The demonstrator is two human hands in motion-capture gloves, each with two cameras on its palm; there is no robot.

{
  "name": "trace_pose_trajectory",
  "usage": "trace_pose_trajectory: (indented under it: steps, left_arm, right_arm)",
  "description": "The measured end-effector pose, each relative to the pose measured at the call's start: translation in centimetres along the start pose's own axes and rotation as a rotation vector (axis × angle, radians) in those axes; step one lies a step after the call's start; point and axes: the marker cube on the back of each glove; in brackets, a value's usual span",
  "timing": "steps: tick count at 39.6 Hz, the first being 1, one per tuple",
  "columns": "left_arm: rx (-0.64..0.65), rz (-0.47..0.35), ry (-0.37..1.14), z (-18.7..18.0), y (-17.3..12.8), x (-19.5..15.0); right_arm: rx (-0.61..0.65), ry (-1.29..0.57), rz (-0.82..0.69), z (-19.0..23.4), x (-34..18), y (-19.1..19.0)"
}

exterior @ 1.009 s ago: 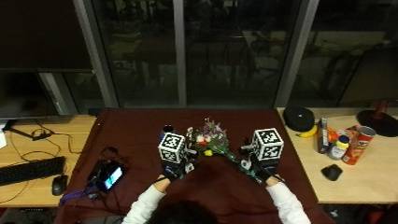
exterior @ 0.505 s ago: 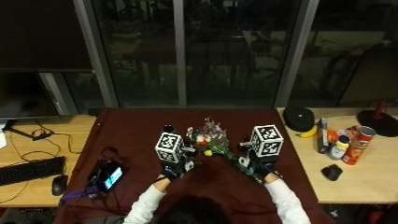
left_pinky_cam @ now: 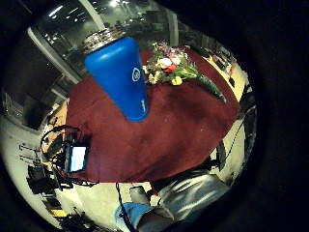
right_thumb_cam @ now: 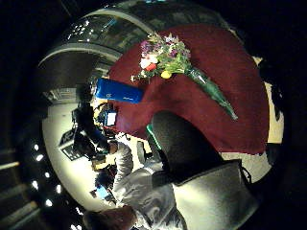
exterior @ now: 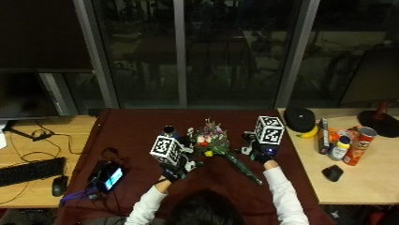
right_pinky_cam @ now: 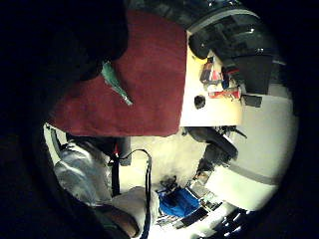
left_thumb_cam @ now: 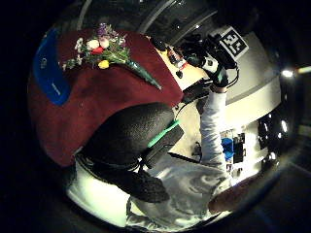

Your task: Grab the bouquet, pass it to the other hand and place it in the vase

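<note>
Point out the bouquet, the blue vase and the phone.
bouquet point(exterior: 210, 137): outside view, on the flower heads.
blue vase point(left_pinky_cam: 121, 77): left little finger side palm view, on its side wall.
phone point(exterior: 111, 177): outside view, on its lit screen.

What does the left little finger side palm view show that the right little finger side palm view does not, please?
Only the left little finger side palm view shows the blue vase standing upright on the cloth, the flower heads of the bouquet lying beside it, and a lit phone at the table's edge.

Only the right little finger side palm view shows the wooden side table with its cans and a dark mouse.

Both show the dark red tablecloth and the bouquet's green wrapped stem, though the right view catches only its tip.
</note>
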Motion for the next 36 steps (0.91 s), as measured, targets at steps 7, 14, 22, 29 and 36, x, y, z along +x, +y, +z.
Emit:
trace_pose_trajectory:
  steps: [7, 14, 22, 29, 36]
  left_arm:
    - [0.009, 0.009, -0.007, -0.4, 0.2, 0.2]
    - [0.020, 0.002, -0.020, -0.6, -0.1, 0.2]
    - [-0.002, 0.006, -0.032, -0.6, -0.3, 0.5]
    - [-0.021, 0.005, -0.030, -0.5, -0.3, 0.8]
    - [-0.048, 0.004, -0.027, -0.1, -0.2, 0.9]
  right_arm:
    - [0.005, -0.022, 0.082, 1.8, 2.7, -2.4]
    - [-0.024, -0.038, 0.142, 5.0, 5.1, -4.1]
    - [-0.045, -0.077, 0.172, 9.4, 6.6, -5.6]
    - [-0.109, -0.103, 0.200, 13.7, 7.6, -6.9]
    - [-0.121, -0.105, 0.237, 16.5, 7.7, -7.4]
